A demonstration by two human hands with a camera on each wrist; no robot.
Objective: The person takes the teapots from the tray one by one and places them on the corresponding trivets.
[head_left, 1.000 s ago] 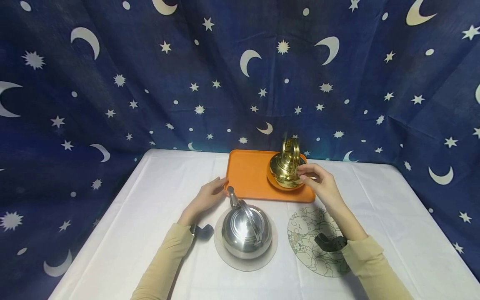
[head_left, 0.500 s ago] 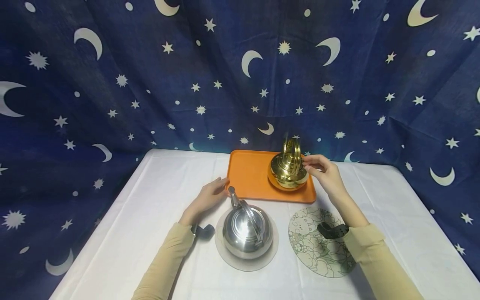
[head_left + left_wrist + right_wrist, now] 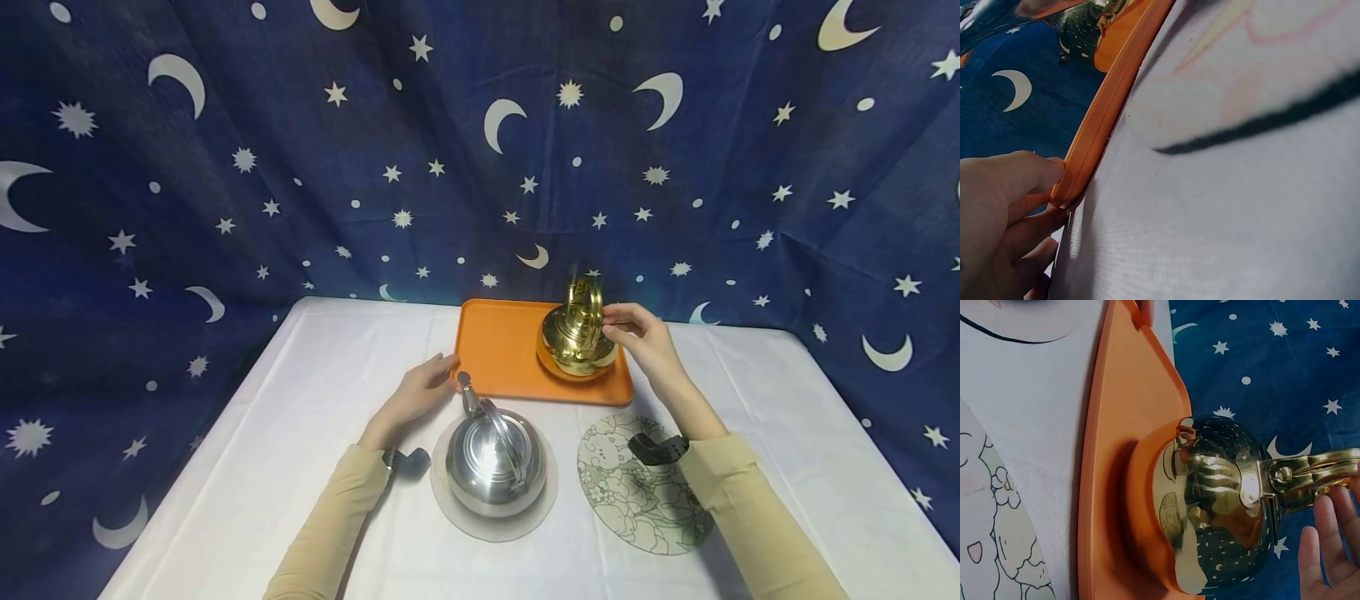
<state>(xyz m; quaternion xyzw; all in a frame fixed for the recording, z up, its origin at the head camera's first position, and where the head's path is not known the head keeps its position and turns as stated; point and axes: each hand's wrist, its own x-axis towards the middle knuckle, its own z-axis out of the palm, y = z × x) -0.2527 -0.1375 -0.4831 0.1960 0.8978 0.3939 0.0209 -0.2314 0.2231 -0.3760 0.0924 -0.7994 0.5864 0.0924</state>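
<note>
A shiny gold kettle [image 3: 576, 346] stands on a round orange mat [image 3: 1141, 506] near the right end of the orange tray [image 3: 495, 346]. My right hand [image 3: 643, 337] is at the right side of its upright handle [image 3: 1316, 472], with the fingertips right at the handle and the fingers loosely extended in the right wrist view. My left hand [image 3: 420, 388] pinches the front left corner of the tray. In the left wrist view, the thumb [image 3: 1035, 169] lies on the rim and the fingers come from below.
In front of the tray, a silver kettle [image 3: 495, 467] stands on a pale round mat [image 3: 480, 529], its spout pointing toward the left hand. A round patterned mat [image 3: 637, 500] lies under the right forearm. A dark blue curtain [image 3: 480, 167] with moons and stars hangs behind the white-covered table [image 3: 337, 333].
My right hand has drawn slightly right, off the gold kettle's lower handle, and then risen a little beside the handle. The left hand and both kettles have stayed in place.
</note>
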